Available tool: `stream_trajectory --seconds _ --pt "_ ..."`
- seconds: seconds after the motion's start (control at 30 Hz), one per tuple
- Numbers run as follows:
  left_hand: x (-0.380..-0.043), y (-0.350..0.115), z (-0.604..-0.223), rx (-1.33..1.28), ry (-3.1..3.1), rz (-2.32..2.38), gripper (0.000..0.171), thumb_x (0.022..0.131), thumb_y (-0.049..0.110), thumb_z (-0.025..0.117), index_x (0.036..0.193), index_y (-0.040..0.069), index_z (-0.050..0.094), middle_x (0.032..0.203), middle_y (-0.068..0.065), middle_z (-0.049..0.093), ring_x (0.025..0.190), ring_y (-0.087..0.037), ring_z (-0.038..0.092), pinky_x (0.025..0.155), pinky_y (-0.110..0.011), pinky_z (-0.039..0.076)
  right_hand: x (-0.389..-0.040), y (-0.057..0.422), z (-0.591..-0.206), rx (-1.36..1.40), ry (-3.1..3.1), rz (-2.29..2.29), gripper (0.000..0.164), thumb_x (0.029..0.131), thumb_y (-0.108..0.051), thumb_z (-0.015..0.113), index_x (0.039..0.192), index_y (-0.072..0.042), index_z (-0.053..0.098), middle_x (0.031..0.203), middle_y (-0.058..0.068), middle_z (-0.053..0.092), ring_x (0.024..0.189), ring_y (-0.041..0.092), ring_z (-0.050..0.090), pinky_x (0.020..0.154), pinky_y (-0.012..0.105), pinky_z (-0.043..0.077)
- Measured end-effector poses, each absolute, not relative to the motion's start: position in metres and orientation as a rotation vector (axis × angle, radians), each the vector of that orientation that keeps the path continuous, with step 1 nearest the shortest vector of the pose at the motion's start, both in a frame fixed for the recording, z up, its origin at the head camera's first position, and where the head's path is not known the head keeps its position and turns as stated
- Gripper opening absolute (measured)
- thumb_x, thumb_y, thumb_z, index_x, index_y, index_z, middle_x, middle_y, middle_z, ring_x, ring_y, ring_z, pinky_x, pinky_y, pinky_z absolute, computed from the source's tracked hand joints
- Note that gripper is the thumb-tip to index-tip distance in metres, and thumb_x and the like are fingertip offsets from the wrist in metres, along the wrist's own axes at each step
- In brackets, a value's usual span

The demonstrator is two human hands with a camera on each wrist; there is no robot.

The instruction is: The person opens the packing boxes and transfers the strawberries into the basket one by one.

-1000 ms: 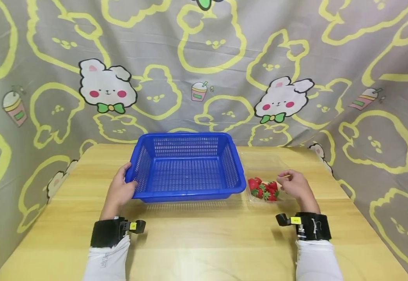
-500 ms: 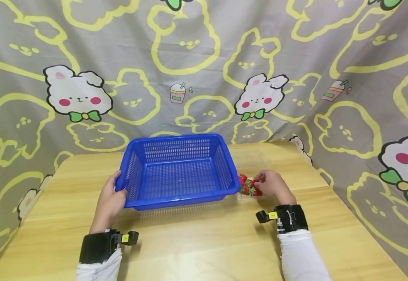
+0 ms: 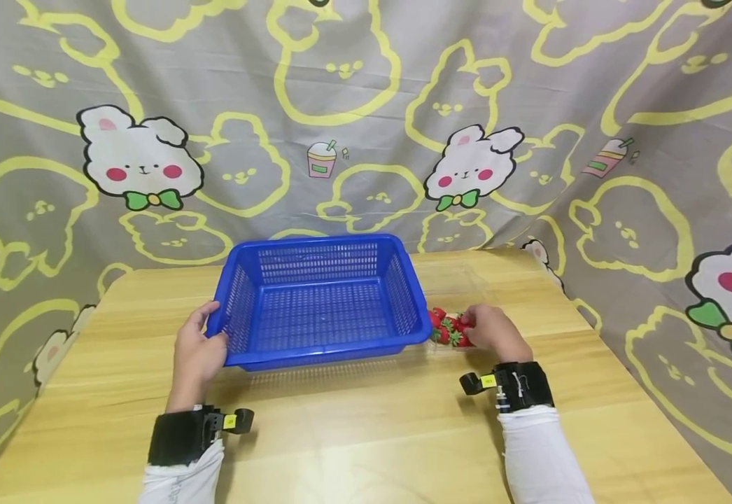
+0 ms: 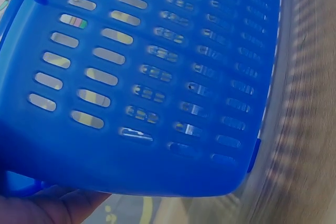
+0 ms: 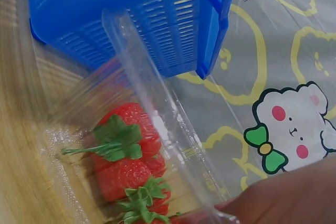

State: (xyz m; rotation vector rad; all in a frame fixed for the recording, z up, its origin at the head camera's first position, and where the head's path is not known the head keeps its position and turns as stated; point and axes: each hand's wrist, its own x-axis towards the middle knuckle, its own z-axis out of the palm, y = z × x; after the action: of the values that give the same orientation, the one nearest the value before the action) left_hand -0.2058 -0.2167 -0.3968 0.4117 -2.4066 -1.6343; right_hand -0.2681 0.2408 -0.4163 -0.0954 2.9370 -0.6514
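In the head view my left hand [image 3: 197,350] grips the left rim of a blue plastic basket [image 3: 325,350] with slotted walls. Nothing lies inside the basket. The left wrist view shows fingers [image 4: 63,205] at its edge, below the perforated side. Right of the basket is a clear plastic box [image 5: 68,182] of red strawberries [image 5: 126,177] with green leaves. My right hand [image 3: 495,330] reaches over the box's right side, fingertips down among the strawberries. In the right wrist view its fingers are mostly out of frame, so I cannot tell whether they pinch a strawberry.
The box's clear lid [image 3: 451,276] lies folded back behind the strawberries. Everything stands on a light wooden table [image 3: 353,434]. A grey curtain [image 3: 366,91] with rabbit prints hangs behind and along both sides.
My right hand has moved left from beside the box onto the strawberries. The left hand keeps its hold on the basket rim. The head view has turned slightly right.
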Motion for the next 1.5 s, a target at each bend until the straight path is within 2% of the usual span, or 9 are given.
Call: stream_trajectory --seconds 0.17,0.37,0.6,0.87,0.97,1.1,1.23,1.37,1.5 --pt "-0.212 -0.208 -0.397 0.368 -2.393 -1.645 0.057 0.084 -0.003 0.04 0.139 0.011 0.033 0.148 -0.009 0.023 0.12 -0.037 0.039 0.093 -0.053 0.037 -0.268 0.251 -0.414 -0.072 2.926 -0.656 0.029 0.073 0.006 0.055 0.1 -0.001 0.063 0.09 0.011 0.061 0.075 0.024 0.051 0.067 0.036 0.044" --pt "-0.21 -0.203 -0.398 0.388 -2.415 -1.642 0.057 0.085 -0.002 0.04 0.139 0.011 0.033 0.147 -0.011 0.024 0.122 -0.039 0.037 0.095 -0.056 0.033 -0.264 0.256 -0.417 -0.078 2.913 -0.665 0.022 0.077 0.004 0.055 0.097 -0.001 0.063 0.083 0.008 0.059 0.07 0.022 0.051 0.062 0.033 0.043" --pt "-0.208 -0.202 -0.401 0.392 -2.392 -1.635 0.055 0.083 -0.003 0.041 0.137 0.009 0.037 0.144 -0.014 0.03 0.116 -0.036 0.043 0.092 -0.053 0.038 -0.259 0.256 -0.426 -0.098 2.897 -0.684 0.027 0.076 0.01 0.054 0.098 -0.002 0.063 0.089 0.009 0.06 0.075 0.023 0.051 0.067 0.036 0.045" --pt "-0.208 -0.201 -0.403 0.403 -2.4 -1.608 0.053 0.083 0.0 0.041 0.136 0.009 0.038 0.143 -0.013 0.031 0.113 -0.035 0.045 0.089 -0.054 0.04 -0.257 0.253 -0.426 -0.06 2.904 -0.741 0.02 0.082 0.0 0.059 0.101 -0.001 0.064 0.092 0.011 0.061 0.077 0.023 0.052 0.068 0.037 0.046" --pt "-0.206 -0.205 -0.403 0.413 -2.402 -1.605 0.053 0.084 0.001 0.041 0.137 0.008 0.037 0.145 -0.013 0.029 0.116 -0.035 0.042 0.092 -0.053 0.037 -0.258 0.25 -0.426 -0.068 2.899 -0.771 0.018 0.083 -0.002 0.059 0.1 -0.002 0.063 0.093 0.01 0.061 0.079 0.023 0.053 0.067 0.036 0.046" --pt "-0.202 -0.208 -0.402 0.446 -2.407 -1.594 0.053 0.085 0.001 0.041 0.137 0.009 0.037 0.146 -0.012 0.026 0.122 -0.037 0.037 0.092 -0.059 0.034 -0.26 0.246 -0.423 -0.1 2.902 -0.785 0.015 0.083 -0.003 0.058 0.098 -0.005 0.063 0.092 0.01 0.059 0.079 0.023 0.053 0.064 0.034 0.045" --pt "-0.2 -0.211 -0.402 0.423 -2.413 -1.591 0.052 0.085 0.0 0.041 0.137 0.007 0.037 0.147 -0.011 0.024 0.125 -0.04 0.033 0.095 -0.057 0.032 -0.261 0.245 -0.42 -0.145 2.909 -0.781 0.016 0.084 -0.004 0.058 0.097 -0.007 0.064 0.093 0.013 0.059 0.08 0.025 0.054 0.063 0.035 0.046" --pt "-0.199 -0.213 -0.4 0.421 -2.409 -1.596 0.053 0.085 0.001 0.042 0.137 0.009 0.037 0.147 -0.011 0.025 0.123 -0.037 0.036 0.096 -0.055 0.033 -0.26 0.245 -0.416 -0.195 2.911 -0.792 0.019 0.083 -0.003 0.056 0.097 -0.01 0.066 0.096 0.013 0.06 0.083 0.026 0.054 0.066 0.037 0.046" --pt "-0.2 -0.212 -0.398 0.411 -2.395 -1.596 0.053 0.085 0.001 0.042 0.137 0.009 0.038 0.146 -0.012 0.027 0.119 -0.035 0.039 0.095 -0.054 0.034 -0.259 0.247 -0.411 -0.223 2.916 -0.827 0.02 0.084 -0.002 0.054 0.096 -0.011 0.068 0.094 0.009 0.061 0.079 0.023 0.053 0.062 0.034 0.044"
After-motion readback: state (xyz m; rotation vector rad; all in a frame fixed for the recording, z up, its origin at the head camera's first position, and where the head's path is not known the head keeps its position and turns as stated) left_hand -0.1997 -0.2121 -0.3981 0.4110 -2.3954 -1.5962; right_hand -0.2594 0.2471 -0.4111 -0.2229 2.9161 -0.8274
